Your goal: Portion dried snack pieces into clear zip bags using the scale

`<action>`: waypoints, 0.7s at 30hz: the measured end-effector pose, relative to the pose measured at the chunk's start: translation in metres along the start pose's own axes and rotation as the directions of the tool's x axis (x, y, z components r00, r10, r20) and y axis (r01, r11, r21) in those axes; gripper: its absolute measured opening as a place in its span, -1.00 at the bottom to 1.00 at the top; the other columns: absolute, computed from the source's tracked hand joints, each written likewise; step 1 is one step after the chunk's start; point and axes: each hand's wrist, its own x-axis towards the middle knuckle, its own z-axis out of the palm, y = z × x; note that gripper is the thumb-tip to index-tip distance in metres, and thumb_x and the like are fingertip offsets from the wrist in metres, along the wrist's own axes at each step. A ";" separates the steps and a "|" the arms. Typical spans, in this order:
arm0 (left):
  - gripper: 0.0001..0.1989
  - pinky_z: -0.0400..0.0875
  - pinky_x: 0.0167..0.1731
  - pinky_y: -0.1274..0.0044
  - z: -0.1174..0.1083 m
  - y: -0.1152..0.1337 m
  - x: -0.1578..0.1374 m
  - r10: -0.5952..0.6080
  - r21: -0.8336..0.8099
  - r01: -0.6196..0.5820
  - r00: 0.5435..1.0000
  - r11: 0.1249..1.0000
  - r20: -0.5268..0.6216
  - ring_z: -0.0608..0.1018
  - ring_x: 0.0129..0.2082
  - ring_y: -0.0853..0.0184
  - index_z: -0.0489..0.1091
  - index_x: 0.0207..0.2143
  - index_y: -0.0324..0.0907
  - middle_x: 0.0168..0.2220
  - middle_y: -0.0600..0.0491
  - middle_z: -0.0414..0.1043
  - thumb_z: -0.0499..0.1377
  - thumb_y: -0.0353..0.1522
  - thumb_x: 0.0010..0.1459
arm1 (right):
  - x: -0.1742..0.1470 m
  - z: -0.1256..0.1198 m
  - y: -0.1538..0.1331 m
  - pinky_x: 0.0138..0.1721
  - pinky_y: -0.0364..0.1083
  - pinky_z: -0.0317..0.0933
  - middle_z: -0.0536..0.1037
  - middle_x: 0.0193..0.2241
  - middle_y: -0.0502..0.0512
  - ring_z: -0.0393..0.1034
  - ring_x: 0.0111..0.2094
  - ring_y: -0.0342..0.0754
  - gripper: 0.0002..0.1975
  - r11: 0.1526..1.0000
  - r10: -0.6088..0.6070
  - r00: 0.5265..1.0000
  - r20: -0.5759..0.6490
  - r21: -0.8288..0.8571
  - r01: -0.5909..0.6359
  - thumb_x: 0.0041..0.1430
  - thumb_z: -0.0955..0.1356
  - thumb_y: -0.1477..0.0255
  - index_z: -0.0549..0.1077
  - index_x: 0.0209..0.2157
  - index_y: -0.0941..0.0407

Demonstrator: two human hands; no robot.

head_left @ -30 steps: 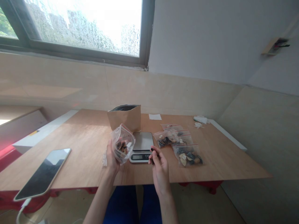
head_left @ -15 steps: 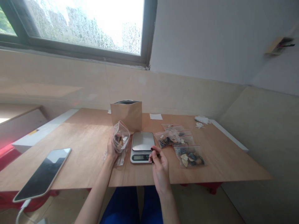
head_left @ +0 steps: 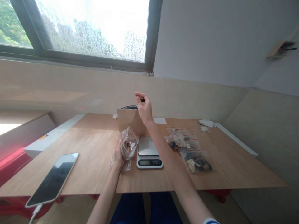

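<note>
My left hand (head_left: 119, 154) is wrapped round an open clear zip bag (head_left: 129, 143) with brown pieces inside, just left of the kitchen scale (head_left: 149, 163). Raised over the brown paper pouch (head_left: 130, 119), my right hand (head_left: 144, 107) pinches a small dark piece (head_left: 143, 100); its exact kind does not show. The pouch stands upright with its mouth open, behind the scale. Nothing rests on the visible part of the scale's metal plate (head_left: 147, 146). My right forearm crosses in front of the plate's right edge.
Several zip bags (head_left: 197, 161) of dark and pale pieces lie right of the scale. A phone (head_left: 53, 179) with a cable lies at the left front edge. White paper (head_left: 159, 120) and crumpled scraps (head_left: 205, 124) lie toward the back. The wall stands behind the table.
My right hand has moved up and forward from the scale's front to above the pouch, still pinching a dark piece. My left hand keeps its hold on the bag. The view has shifted slightly.
</note>
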 end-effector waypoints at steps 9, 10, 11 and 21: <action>-0.72 0.28 -0.70 0.62 -0.004 -0.003 0.005 0.012 -0.007 -0.011 0.998 1.000 0.059 0.43 -0.68 0.43 0.38 -0.48 -0.24 -0.60 0.07 0.43 -0.01 -0.27 0.13 | 0.026 0.026 0.056 -0.03 -0.13 0.09 0.32 -0.21 0.18 0.18 -0.15 -0.09 -0.72 0.766 -0.111 0.882 0.458 -0.526 0.370 0.22 0.11 0.65 0.37 -0.18 0.23; -0.72 0.29 -0.70 0.62 -0.004 -0.003 0.005 0.016 -0.012 -0.016 0.998 1.000 0.062 0.43 -0.67 0.43 0.39 -0.48 -0.24 -0.59 0.07 0.43 -0.01 -0.27 0.14 | 0.023 0.024 0.060 -0.03 -0.13 0.08 0.32 -0.20 0.19 0.17 -0.14 -0.08 -0.72 0.767 -0.090 0.880 0.467 -0.531 0.360 0.22 0.11 0.66 0.37 -0.17 0.24; -0.72 0.29 -0.69 0.62 -0.004 -0.003 0.006 0.021 -0.016 -0.020 0.998 1.000 0.061 0.43 -0.67 0.43 0.39 -0.48 -0.24 -0.59 0.07 0.43 0.00 -0.28 0.14 | 0.021 0.021 0.064 -0.03 -0.13 0.08 0.32 -0.19 0.21 0.17 -0.14 -0.08 -0.73 0.775 -0.070 0.884 0.461 -0.534 0.340 0.22 0.11 0.66 0.36 -0.17 0.25; -0.74 0.31 -0.66 0.64 -0.002 -0.002 0.003 0.041 -0.013 -0.041 0.999 0.999 0.012 0.44 -0.64 0.44 0.39 -0.48 -0.25 -0.58 0.08 0.43 0.01 -0.30 0.13 | 0.015 0.009 0.072 -0.06 -0.10 0.11 0.35 -0.18 0.22 0.23 -0.14 -0.07 -0.82 0.840 0.001 0.930 0.367 -0.505 0.199 0.25 0.17 0.54 0.26 -0.13 0.24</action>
